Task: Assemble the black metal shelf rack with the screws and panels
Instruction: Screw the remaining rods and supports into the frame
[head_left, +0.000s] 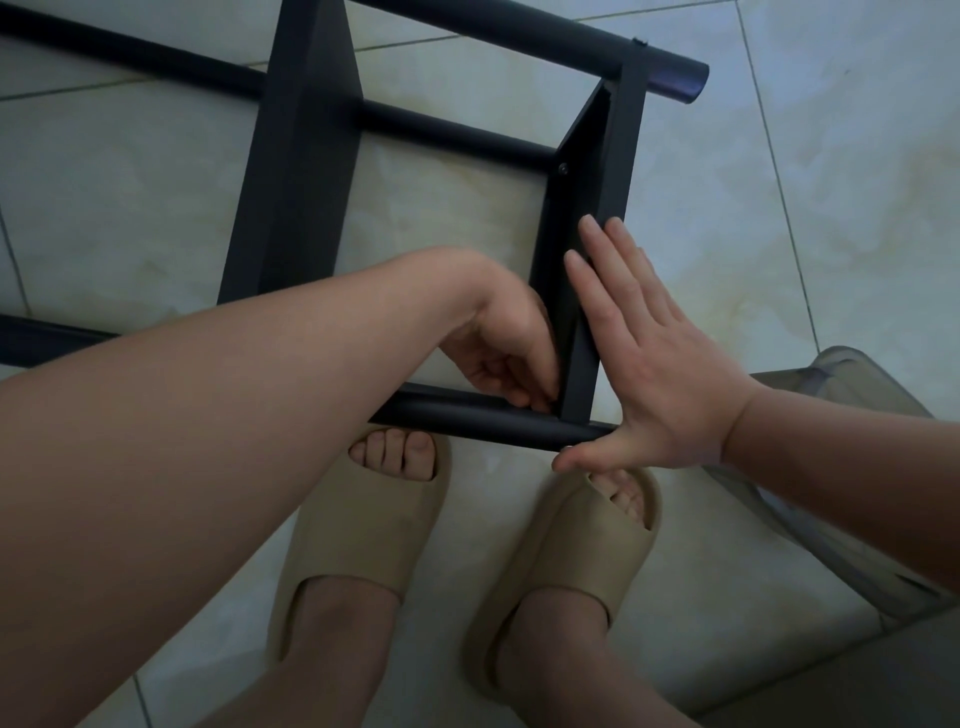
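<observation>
On the tiled floor (156, 182), just beyond the person's feet, the black shelf rack (291, 171) lies on its side. Its long axis runs left to right: the near tube (467, 418), the middle tube (452, 130) and the far tube (519, 39) all go that way, tilting slightly nearer toward the right. They leave the picture at the left and end at the right, where the far tube shows its open end. Two panels cross them from near to far, the left panel (306, 104) and the right panel (582, 208).

The build looks partly done. Both visible panels sit between the tubes, and a screw head (562, 168) shows where the right panel meets the middle tube. The joint in hand is the near corner of the right panel at the near tube. How much remains further left is out of view.

The left hand (498, 358) reaches inside that corner with its fingers curled and bunched against the joint. Whether they pinch a screw is hidden, so I cannot tell what it holds. The right hand (660, 353) is spread wide and flat, with straight fingers pressed against the outer face of the right panel. Its thumb lies along the end of the near tube, and I judge it to be bracing the panel.

Nearer, two beige slippers (363, 535) stand side by side just below the near tube. At the right edge is a grey translucent plastic object (831, 374) that I cannot identify.
</observation>
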